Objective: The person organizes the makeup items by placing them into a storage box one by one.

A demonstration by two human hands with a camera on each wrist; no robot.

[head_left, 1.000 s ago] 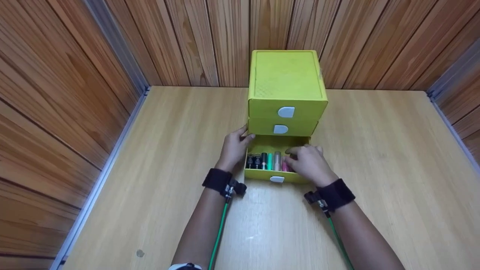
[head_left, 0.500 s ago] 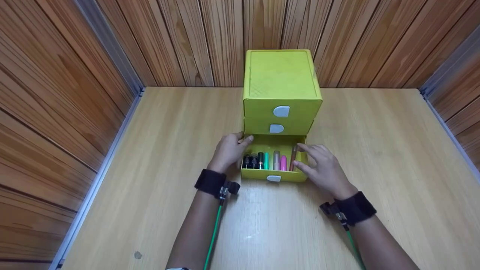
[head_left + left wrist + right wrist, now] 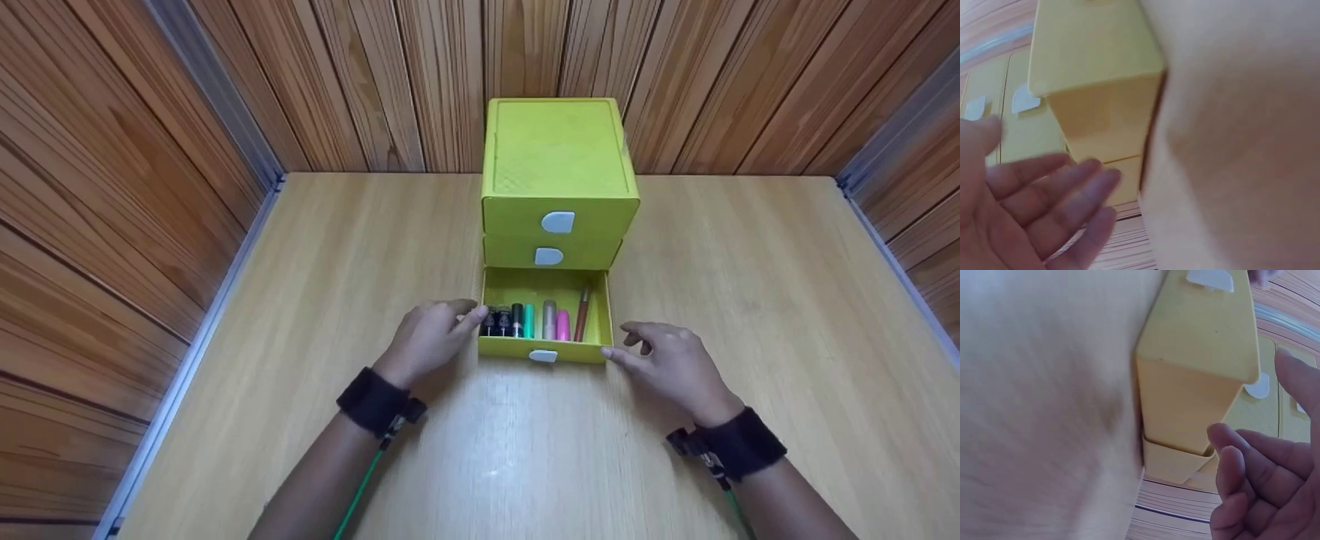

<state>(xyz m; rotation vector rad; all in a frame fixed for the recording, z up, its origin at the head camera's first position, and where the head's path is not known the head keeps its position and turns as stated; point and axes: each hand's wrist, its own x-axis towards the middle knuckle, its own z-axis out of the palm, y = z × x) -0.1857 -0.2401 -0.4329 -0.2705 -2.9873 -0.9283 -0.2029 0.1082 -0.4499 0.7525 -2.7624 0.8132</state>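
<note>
The bottom drawer (image 3: 555,349) of a yellow-green drawer cabinet (image 3: 559,150) is pulled out. In a row inside lie small dark bottles (image 3: 504,322), a black tube (image 3: 517,321), a green tube (image 3: 529,321), a greyish tube (image 3: 549,321), a pink tube (image 3: 562,325) and a thin brown stick (image 3: 581,315). My left hand (image 3: 429,336) is at the drawer's left front, fingers loosely extended beside its side wall (image 3: 1106,121). On the other side, my right hand (image 3: 671,364) has its thumb by the front right corner, its other fingers loosely bent beside the wall. Neither hand holds anything.
Two upper drawers with white tabs (image 3: 558,222) are closed above the pulled-out one. The cabinet stands on a wooden table (image 3: 375,247) close to the back wooden wall (image 3: 420,82). A metal rail (image 3: 217,322) runs along the table's left edge.
My right hand has let go of the brown stick, now leaning in the drawer's right end, and moved outside the right wall. My left hand has come forward from the cabinet along the drawer.
</note>
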